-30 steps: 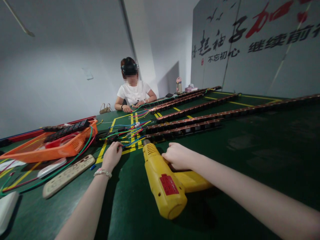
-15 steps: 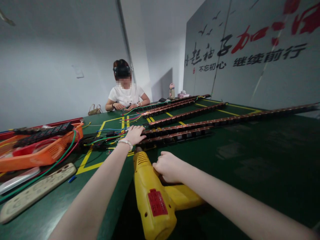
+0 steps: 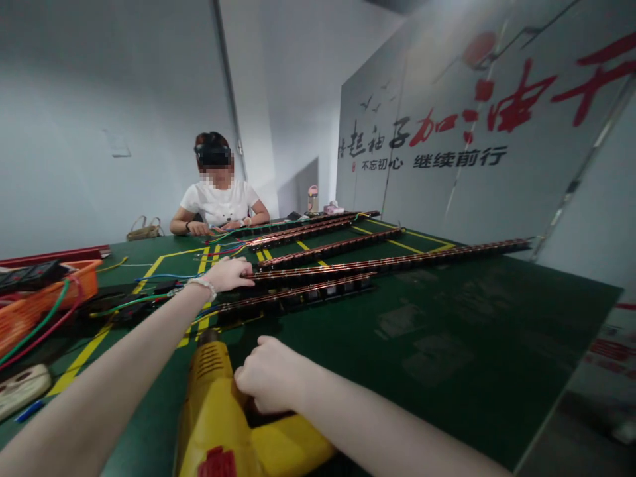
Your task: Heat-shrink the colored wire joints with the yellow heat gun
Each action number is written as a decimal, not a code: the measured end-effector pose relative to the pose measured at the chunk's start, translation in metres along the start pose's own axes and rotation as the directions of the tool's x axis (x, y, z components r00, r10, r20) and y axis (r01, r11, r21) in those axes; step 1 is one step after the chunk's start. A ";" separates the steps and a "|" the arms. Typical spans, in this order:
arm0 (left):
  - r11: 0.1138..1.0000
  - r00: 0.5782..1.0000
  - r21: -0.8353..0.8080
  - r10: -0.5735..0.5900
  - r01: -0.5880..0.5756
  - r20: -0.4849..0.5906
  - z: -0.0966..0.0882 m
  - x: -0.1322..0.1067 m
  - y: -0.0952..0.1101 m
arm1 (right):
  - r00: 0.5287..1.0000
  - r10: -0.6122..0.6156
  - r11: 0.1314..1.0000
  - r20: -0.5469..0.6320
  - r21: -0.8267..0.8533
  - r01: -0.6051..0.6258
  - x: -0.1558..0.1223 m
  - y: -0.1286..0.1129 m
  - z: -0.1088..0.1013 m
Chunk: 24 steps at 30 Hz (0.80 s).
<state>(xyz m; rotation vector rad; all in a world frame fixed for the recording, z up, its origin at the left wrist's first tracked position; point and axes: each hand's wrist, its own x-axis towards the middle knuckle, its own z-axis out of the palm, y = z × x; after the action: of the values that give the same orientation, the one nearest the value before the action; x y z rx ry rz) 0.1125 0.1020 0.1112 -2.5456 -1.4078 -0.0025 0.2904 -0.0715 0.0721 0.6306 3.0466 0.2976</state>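
Observation:
My left hand [image 3: 229, 273], with a bracelet at its wrist, reaches across the table. Its fingers are closed over the near end of a long black strip with copper rails [image 3: 377, 265]. Closer to me lies a shorter strip of the same kind [image 3: 303, 291], wires at its left end. A yellow heat gun [image 3: 213, 404] stands low in front of me, nozzle towards the strips. Right beside its body is my right hand [image 3: 271, 374], closed in a fist above the handle; whatever it grips is hidden.
Several similar strips [image 3: 328, 245] lie farther back on the green table [image 3: 467, 344]. An orange basket [image 3: 84, 285] with cables stands at left, near a power strip [image 3: 22, 391] and blue pen [image 3: 30, 411]. A person [image 3: 218, 199] sits opposite; a bottle [image 3: 313, 200] is behind.
The view has swung right and drawn closer, so hands, heat gun and strips appear farther left and lower. My left hand remains at the strips, my right beside the heat gun.

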 end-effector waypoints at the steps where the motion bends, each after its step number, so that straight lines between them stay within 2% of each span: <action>1: 1.000 0.999 0.015 0.009 -0.009 -0.033 -0.011 -0.001 -0.001 | 1.000 0.001 1.000 -0.003 0.010 -0.001 0.000 0.000 0.000; 6: 0.995 0.988 0.071 0.080 -0.071 -0.132 -0.062 -0.019 0.004 | 0.999 -0.023 0.999 -0.034 0.041 0.025 0.002 0.002 0.002; 9: 0.993 0.985 0.043 0.118 -0.113 -0.126 -0.074 -0.039 0.020 | 0.997 -0.039 0.998 -0.073 0.050 0.043 0.002 0.004 0.004; 11: 0.990 0.986 0.020 0.140 -0.138 -0.095 -0.070 -0.053 0.033 | 0.994 -0.045 0.998 -0.103 0.047 0.050 0.002 0.004 0.004; 14: 0.982 0.982 -0.023 0.188 -0.189 -0.030 -0.052 -0.066 0.048 | 0.994 -0.024 0.999 -0.110 0.037 0.028 0.002 0.002 0.005; 18: 0.982 0.983 -0.051 0.181 -0.183 -0.027 -0.031 -0.066 0.051 | 0.997 -0.003 1.000 -0.082 0.023 0.005 0.003 0.002 0.004; 24: 0.982 0.985 -0.065 0.175 -0.175 -0.001 -0.034 -0.060 0.045 | 0.997 -0.059 0.998 -0.051 -0.001 0.059 -0.001 -0.006 -0.002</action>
<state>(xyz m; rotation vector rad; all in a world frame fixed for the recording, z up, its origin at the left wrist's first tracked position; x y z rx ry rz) 0.1221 0.0220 0.1289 -2.7164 -1.1992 -0.0122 0.2884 -0.0779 0.0731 0.5401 3.1073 0.3164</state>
